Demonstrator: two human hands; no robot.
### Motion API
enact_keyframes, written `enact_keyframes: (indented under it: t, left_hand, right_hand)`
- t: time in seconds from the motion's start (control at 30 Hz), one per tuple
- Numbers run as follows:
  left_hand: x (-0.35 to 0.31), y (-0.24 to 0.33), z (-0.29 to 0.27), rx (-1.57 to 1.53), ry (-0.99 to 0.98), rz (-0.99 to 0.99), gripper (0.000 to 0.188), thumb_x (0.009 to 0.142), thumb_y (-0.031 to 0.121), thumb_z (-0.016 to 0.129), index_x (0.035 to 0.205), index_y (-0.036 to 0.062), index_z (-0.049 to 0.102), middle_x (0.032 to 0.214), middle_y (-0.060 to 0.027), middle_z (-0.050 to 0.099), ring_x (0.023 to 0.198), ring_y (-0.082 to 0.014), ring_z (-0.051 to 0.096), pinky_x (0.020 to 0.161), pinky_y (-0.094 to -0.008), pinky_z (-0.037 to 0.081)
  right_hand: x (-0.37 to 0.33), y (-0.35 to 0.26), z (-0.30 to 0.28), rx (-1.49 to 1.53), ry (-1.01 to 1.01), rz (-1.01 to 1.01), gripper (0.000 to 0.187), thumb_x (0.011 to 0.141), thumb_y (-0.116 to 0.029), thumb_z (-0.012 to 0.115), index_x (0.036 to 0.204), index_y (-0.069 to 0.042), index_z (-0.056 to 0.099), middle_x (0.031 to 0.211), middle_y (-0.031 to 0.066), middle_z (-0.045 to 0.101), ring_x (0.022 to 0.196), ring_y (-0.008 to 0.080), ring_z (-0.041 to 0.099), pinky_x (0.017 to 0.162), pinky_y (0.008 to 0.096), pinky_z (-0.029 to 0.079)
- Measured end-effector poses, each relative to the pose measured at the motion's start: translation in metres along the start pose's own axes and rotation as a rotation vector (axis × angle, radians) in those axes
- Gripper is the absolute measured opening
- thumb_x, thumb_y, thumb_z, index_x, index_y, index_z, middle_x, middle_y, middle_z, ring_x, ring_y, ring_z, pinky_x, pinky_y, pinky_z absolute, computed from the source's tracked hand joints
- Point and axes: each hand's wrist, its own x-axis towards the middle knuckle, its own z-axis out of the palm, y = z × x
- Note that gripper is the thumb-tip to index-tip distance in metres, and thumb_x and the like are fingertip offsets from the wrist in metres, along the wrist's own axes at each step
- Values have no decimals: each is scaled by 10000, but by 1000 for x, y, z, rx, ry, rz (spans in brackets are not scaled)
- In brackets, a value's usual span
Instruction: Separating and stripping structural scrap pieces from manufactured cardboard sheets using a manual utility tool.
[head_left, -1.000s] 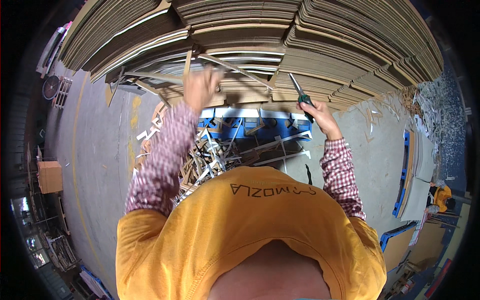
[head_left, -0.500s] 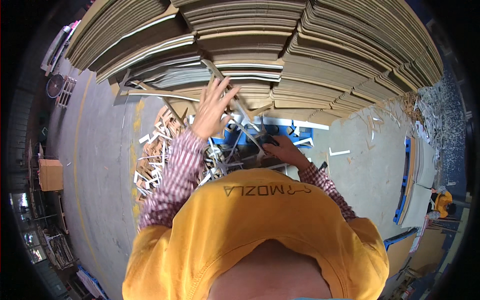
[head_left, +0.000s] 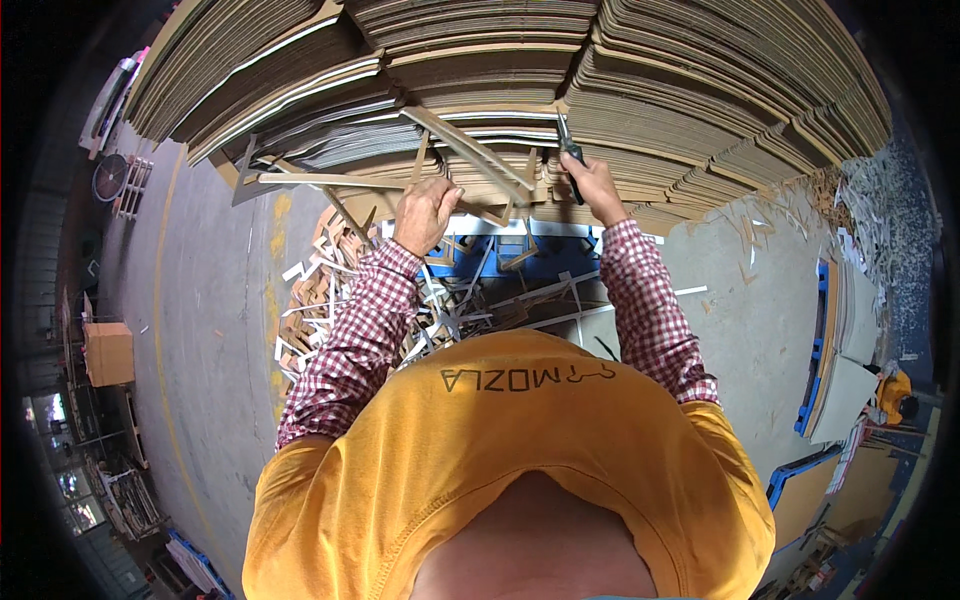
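My left hand is closed, its fingers curled around a brown cardboard strip that sticks out from the stack in front of me. In my right hand is a pliers-like hand tool with dark handles and a slim metal head; its exact kind is hard to make out. The tool's tip points away from me, against the edges of the stacked cardboard sheets. Between my hands, a loose, partly torn cardboard strip slants across the stack's near face.
Beneath the stack shows a blue pallet. White and brown scraps pile up on the floor to the left, and more scraps lie at right. Flat sheets on another blue pallet stand farther right, near another person.
My right hand has gone up and away from low by the pallet to the stack's edge with the tool. My left hand has lowered slightly and changed from spread to closed.
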Motion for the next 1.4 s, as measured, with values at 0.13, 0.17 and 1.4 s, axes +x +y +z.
enact_keyframes:
  t: [0.13, 0.17, 1.4]
  left_hand:
    - [16, 19, -17, 3, -7, 87, 198, 815, 129, 556, 994, 45, 564, 946, -142, 559, 897, -313, 544, 830, -422, 397]
    - [18, 15, -18, 70, 20, 159, 295, 795, 97, 558, 1086, 56, 541, 1066, -151, 539, 1012, -326, 520, 890, -432, 384]
    - [47, -46, 65, 315, -486, 196, 426, 865, 281, 528, 1254, 128, 447, 1223, -158, 447, 1140, -300, 440, 1037, -488, 249]
  right_hand:
    - [10, 107, 24, -244, -53, -559, 282, 846, -306, 557, 803, -27, 568, 651, -19, 531, 573, 119, 487, 513, 246, 389]
    - [-33, 122, 48, -354, -31, -508, 270, 853, -275, 541, 878, -10, 584, 715, 12, 599, 620, 150, 544, 579, 274, 425]
    - [42, 80, 32, -309, 271, -463, 309, 851, -272, 554, 688, -11, 584, 505, 48, 472, 453, 127, 423, 434, 325, 348]
